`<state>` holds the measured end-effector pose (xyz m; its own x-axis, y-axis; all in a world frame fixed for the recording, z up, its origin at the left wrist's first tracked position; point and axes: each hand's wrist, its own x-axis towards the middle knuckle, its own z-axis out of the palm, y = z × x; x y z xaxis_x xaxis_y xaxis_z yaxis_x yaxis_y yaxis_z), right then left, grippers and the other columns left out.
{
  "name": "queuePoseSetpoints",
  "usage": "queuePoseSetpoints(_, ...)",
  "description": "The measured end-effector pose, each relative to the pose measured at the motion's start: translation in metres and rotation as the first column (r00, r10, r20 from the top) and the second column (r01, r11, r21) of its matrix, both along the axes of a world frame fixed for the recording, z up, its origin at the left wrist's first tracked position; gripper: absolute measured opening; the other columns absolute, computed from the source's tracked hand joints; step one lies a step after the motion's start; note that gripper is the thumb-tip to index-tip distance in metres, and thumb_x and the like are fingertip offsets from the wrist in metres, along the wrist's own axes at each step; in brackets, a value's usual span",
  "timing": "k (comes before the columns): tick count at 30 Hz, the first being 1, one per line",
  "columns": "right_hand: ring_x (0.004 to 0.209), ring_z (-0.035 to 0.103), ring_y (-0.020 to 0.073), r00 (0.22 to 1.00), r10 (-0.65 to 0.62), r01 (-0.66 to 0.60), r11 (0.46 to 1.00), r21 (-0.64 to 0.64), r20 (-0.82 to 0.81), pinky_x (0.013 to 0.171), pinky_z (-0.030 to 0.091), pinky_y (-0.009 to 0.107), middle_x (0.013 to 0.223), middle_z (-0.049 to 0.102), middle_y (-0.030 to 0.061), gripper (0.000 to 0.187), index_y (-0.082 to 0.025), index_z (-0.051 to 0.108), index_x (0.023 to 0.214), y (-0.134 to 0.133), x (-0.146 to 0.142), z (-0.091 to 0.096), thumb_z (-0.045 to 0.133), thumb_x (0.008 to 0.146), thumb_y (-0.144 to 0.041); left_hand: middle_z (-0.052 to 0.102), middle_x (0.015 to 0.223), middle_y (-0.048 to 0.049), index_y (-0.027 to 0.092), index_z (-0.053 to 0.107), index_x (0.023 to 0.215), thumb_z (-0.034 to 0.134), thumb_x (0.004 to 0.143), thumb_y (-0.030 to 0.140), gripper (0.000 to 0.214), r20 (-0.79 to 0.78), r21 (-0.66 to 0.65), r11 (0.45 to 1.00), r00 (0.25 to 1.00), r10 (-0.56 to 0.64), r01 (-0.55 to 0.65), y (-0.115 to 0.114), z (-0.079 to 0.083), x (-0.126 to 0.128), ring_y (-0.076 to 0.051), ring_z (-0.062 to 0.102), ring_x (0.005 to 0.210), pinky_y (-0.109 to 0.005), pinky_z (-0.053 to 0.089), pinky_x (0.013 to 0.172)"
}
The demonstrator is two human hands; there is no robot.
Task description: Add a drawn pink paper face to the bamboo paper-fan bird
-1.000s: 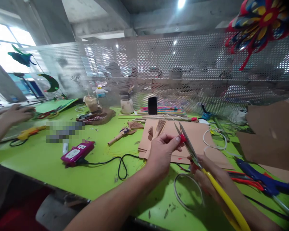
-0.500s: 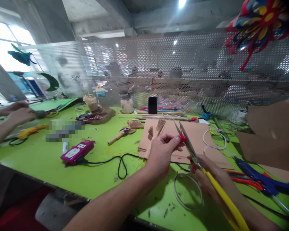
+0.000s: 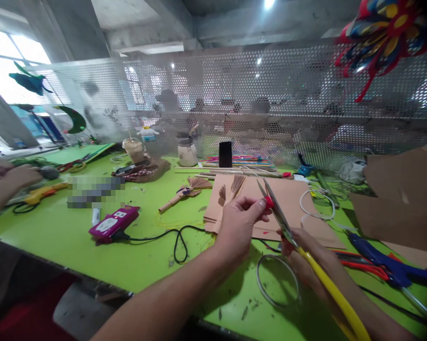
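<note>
Between thumb and fingers, my left hand (image 3: 240, 220) pinches a small red piece (image 3: 269, 202), whose material I cannot make out. My right hand (image 3: 298, 255) is closed around the scissors (image 3: 282, 220), which have yellow handles. Their blades are parted and point up and away, right beside the red piece. Under both hands lies a stack of brown paper sheets (image 3: 287, 189), with a small red scrap (image 3: 266, 232) on it. A folded brown paper figure (image 3: 236, 185) rests on the stack, partly covered by my left hand. A similar paper figure (image 3: 185, 192) lies to the left.
A purple power strip (image 3: 113, 225) with a black cord sits left on the green table (image 3: 156, 274). A blue glue gun (image 3: 380, 260) lies at right, a wire ring (image 3: 277, 282) in front. Behind stand a phone (image 3: 225, 154) and a jar (image 3: 186, 150). A co-worker's hands (image 3: 17, 177) are far left.
My hands, the scissors and the red piece have hardly moved. The co-worker's hands at the far left have shifted down and to the left.
</note>
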<state>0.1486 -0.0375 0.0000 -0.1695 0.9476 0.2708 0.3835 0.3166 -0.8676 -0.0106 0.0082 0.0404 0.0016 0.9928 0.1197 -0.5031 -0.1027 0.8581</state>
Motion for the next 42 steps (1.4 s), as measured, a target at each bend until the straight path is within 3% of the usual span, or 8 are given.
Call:
queuePoseSetpoints(11, 0.059, 0.051, 0.0144, 0.999, 0.016, -0.019, 0.998, 0.067, 0.042, 0.050, 0.042, 0.025, 0.076, 0.057, 0.0013, 0.034, -0.025, 0.056, 0.108, 0.002, 0.001, -0.003, 0.049, 0.088, -0.053, 0.068, 0.070, -0.0049, 0.013, 0.063, 0.067, 0.075, 0.071, 0.024, 0.017, 0.029, -0.021, 1.000, 1.000, -0.007, 0.008, 0.000, 0.000, 0.000, -0.010, 0.058, 0.061, -0.023, 0.045, 0.063)
queuePoseSetpoints(19, 0.057, 0.049, 0.0130, 0.999, -0.009, 0.008, 1.000, 0.026, 0.032, 0.050, 0.040, 0.024, 0.076, 0.057, -0.0001, 0.036, -0.024, 0.056, 0.107, -0.001, -0.002, 0.002, 0.051, 0.088, -0.053, 0.068, 0.069, -0.0050, 0.012, 0.063, 0.066, 0.075, 0.070, 0.023, 0.016, 0.035, -0.028, 1.000, 0.999, 0.007, -0.006, -0.001, 0.000, 0.002, -0.010, 0.058, 0.060, -0.023, 0.045, 0.062)
queuePoseSetpoints(31, 0.065, 0.057, 0.0160, 0.999, -0.012, 0.010, 0.999, 0.052, 0.034, 0.052, 0.042, 0.024, 0.080, 0.062, 0.0015, 0.036, -0.024, 0.058, 0.107, -0.002, -0.001, 0.004, 0.053, 0.087, -0.054, 0.069, 0.071, -0.0055, 0.013, 0.062, 0.066, 0.076, 0.069, 0.023, 0.017, 0.052, -0.045, 0.999, 0.999, -0.004, 0.006, -0.002, 0.000, 0.002, -0.011, 0.059, 0.061, -0.023, 0.045, 0.061)
queuePoseSetpoints(42, 0.067, 0.055, 0.0151, 0.997, 0.005, -0.010, 0.998, 0.062, 0.079, 0.062, 0.045, 0.027, 0.081, 0.059, 0.0011, 0.033, -0.024, 0.054, 0.113, -0.003, 0.001, 0.007, 0.052, 0.089, -0.046, 0.068, 0.072, -0.0058, 0.012, 0.062, 0.065, 0.075, 0.069, 0.021, 0.016, 0.069, -0.066, 0.998, 0.998, 0.001, 0.004, -0.003, 0.005, 0.002, -0.010, 0.057, 0.059, -0.023, 0.044, 0.058)
